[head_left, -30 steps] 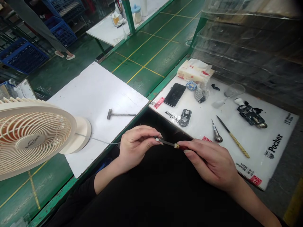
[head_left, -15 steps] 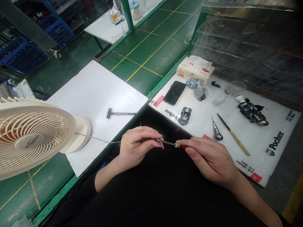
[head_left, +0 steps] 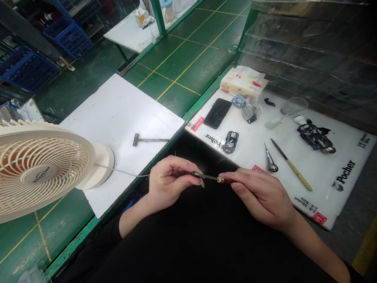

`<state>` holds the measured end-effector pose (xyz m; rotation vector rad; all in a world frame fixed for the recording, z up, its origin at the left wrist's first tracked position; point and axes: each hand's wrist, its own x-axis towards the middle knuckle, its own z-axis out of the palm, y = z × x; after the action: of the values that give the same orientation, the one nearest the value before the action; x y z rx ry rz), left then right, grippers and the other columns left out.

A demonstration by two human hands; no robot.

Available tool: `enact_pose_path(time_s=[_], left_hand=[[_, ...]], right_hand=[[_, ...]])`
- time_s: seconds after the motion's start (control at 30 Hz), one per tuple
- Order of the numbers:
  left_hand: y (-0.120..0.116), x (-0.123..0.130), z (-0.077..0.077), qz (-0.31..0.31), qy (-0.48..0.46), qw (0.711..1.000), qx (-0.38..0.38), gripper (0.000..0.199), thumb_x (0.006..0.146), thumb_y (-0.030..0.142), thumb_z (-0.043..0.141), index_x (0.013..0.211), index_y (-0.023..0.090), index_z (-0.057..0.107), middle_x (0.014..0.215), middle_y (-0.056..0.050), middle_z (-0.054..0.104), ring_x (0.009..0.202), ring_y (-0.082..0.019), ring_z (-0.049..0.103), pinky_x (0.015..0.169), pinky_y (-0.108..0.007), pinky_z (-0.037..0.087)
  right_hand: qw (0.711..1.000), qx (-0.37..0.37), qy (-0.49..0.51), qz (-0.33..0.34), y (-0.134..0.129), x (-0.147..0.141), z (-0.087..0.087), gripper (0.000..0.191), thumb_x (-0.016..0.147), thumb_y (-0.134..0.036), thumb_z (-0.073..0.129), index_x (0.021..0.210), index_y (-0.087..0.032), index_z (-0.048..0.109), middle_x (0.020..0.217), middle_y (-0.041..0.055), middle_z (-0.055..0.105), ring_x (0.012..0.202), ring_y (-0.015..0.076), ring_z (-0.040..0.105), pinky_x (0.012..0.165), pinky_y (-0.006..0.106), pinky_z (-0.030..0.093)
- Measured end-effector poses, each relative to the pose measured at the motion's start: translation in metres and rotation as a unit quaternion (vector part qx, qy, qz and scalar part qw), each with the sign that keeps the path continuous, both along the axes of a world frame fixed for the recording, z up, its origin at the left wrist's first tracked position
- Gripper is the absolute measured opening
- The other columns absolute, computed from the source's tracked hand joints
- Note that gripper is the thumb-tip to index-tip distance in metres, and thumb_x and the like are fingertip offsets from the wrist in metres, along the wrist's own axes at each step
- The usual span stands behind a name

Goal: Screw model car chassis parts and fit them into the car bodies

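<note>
My right hand [head_left: 262, 196] grips a thin-bladed hand tool [head_left: 209, 177] by its red handle, just behind a brass collar. Its narrow grey blade points left, toward my other hand. Between the thumb and fingers of my left hand [head_left: 173, 181] is a small dark part [head_left: 193, 173], mostly covered by the fingertips. The blade's tip meets or overlaps this part; exact contact cannot be made out. Both hands are closed and held over my dark clothing, in front of the gap between two tables.
A fan [head_left: 41, 173] stands left, near a hammer [head_left: 150, 140]. On the right table lie a phone [head_left: 218, 113], a small car body [head_left: 231, 142], an awl [head_left: 270, 159], a file with a yellow grip [head_left: 291, 165], a dark model assembly [head_left: 314, 135] and a tissue pack [head_left: 243, 81].
The view has shifted slightly. Both hands keep their grips, with the blade and the dark part tilted only a little differently.
</note>
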<state>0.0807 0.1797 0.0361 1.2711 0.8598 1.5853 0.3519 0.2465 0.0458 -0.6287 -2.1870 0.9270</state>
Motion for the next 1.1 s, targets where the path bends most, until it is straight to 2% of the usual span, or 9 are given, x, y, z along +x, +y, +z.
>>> enact_pose_path(time_s=[0.13, 0.27, 0.43, 0.6, 0.8, 0.9, 1.1], left_hand=[[0.001, 0.003, 0.002, -0.011, -0.028, 0.999, 0.013, 0.034, 0.096, -0.002, 0.095, 0.119, 0.019, 0.081, 0.11, -0.004, 0.093, 0.085, -0.019, 0.092, 0.078, -0.028, 0.079], [0.003, 0.0, 0.0, -0.025, -0.035, 0.999, 0.02, 0.028, 0.097, 0.003, 0.096, 0.116, 0.019, 0.084, 0.107, -0.005, 0.092, 0.082, -0.02, 0.092, 0.076, -0.029, 0.079], [0.005, -0.004, -0.006, -0.033, -0.054, 0.998, 0.022, 0.022, 0.099, 0.009, 0.096, 0.116, 0.022, 0.09, 0.113, -0.005, 0.087, 0.081, -0.02, 0.091, 0.073, -0.03, 0.08], [0.007, -0.005, -0.006, -0.034, -0.054, 0.998, 0.029, 0.021, 0.096, 0.016, 0.101, 0.112, 0.026, 0.092, 0.107, -0.004, 0.083, 0.078, -0.02, 0.089, 0.066, -0.03, 0.079], [0.006, -0.007, -0.002, -0.032, -0.043, 0.998, 0.042, 0.028, 0.097, 0.011, 0.099, 0.119, 0.028, 0.094, 0.109, -0.004, 0.083, 0.082, -0.021, 0.089, 0.067, -0.034, 0.08], [0.005, -0.009, -0.002, -0.016, -0.02, 0.998, 0.052, 0.03, 0.097, 0.012, 0.099, 0.121, 0.029, 0.094, 0.109, -0.004, 0.083, 0.081, -0.022, 0.089, 0.068, -0.036, 0.08], [0.002, -0.013, -0.004, 0.024, 0.047, 0.993, 0.109, 0.038, 0.096, 0.009, 0.099, 0.128, 0.029, 0.094, 0.115, -0.007, 0.088, 0.088, -0.025, 0.09, 0.072, -0.039, 0.081]], right_hand=[[1.0, -0.024, 0.006, -0.006, -0.004, 0.003, -0.009, 0.028, 0.12, -0.017, 0.063, 0.14, -0.025, 0.081, 0.092, -0.0002, 0.082, 0.069, 0.014, 0.075, 0.065, 0.027, 0.061], [0.999, -0.027, -0.012, -0.018, -0.006, 0.005, -0.014, 0.028, 0.121, -0.02, 0.064, 0.144, -0.028, 0.079, 0.109, 0.0022, 0.091, 0.083, 0.0169, 0.086, 0.074, 0.028, 0.067], [1.0, -0.008, 0.002, -0.007, -0.003, 0.001, -0.007, 0.022, 0.118, -0.017, 0.067, 0.133, -0.027, 0.08, 0.107, 0.0044, 0.091, 0.083, 0.0198, 0.087, 0.071, 0.031, 0.068], [0.999, 0.028, 0.018, -0.019, 0.001, 0.0, 0.0, 0.032, 0.112, -0.012, 0.076, 0.14, -0.027, 0.082, 0.11, 0.0069, 0.09, 0.094, 0.0227, 0.088, 0.083, 0.032, 0.073], [1.0, 0.008, -0.01, 0.019, 0.002, 0.001, 0.001, 0.027, 0.117, -0.016, 0.07, 0.141, -0.025, 0.081, 0.103, 0.0016, 0.091, 0.079, 0.0151, 0.086, 0.076, 0.023, 0.07], [1.0, 0.003, -0.007, 0.017, 0.002, -0.001, 0.0, 0.023, 0.119, -0.017, 0.069, 0.138, -0.025, 0.081, 0.104, 0.0016, 0.091, 0.081, 0.0143, 0.086, 0.077, 0.022, 0.069], [0.999, -0.034, -0.002, 0.022, -0.001, -0.006, -0.002, 0.02, 0.12, -0.021, 0.066, 0.13, -0.025, 0.083, 0.096, 0.0011, 0.089, 0.07, 0.0149, 0.082, 0.067, 0.024, 0.067]])
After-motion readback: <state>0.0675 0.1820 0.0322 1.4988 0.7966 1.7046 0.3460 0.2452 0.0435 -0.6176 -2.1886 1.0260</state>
